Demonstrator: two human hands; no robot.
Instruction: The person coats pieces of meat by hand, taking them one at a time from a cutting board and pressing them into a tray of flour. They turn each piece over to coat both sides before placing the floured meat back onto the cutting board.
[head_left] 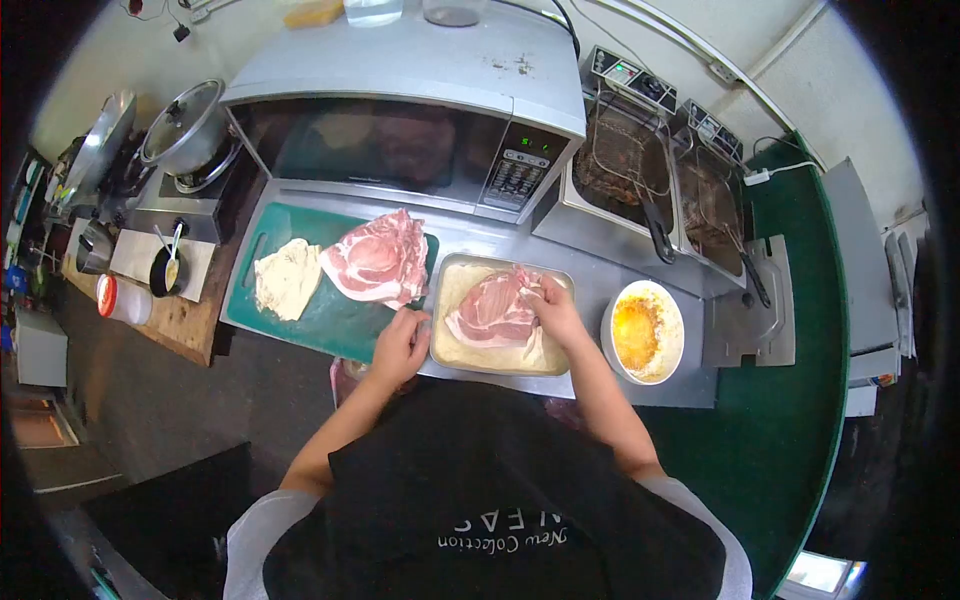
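A slice of raw meat [492,310] with a pale fat edge lies in a metal tray [447,352] of cream-coloured flour or crumbs. My right hand [556,312] pinches the slice at its right side. Loosely curled, my left hand [401,345] hovers by the tray's left rim, near the front edge of the green cutting board [268,318]; I see nothing in it. On that board rest more raw meat slices [378,258] and, to their left, a piece coated in pale flour [287,278].
A white bowl [677,352] with yellow-orange egg mixture stands right of the tray. Behind is a microwave [380,140]; deep fryers [618,185] with baskets sit at the back right. Left are a lidded pot [186,140], a small black pan [168,272] and a red-lidded jar [125,300].
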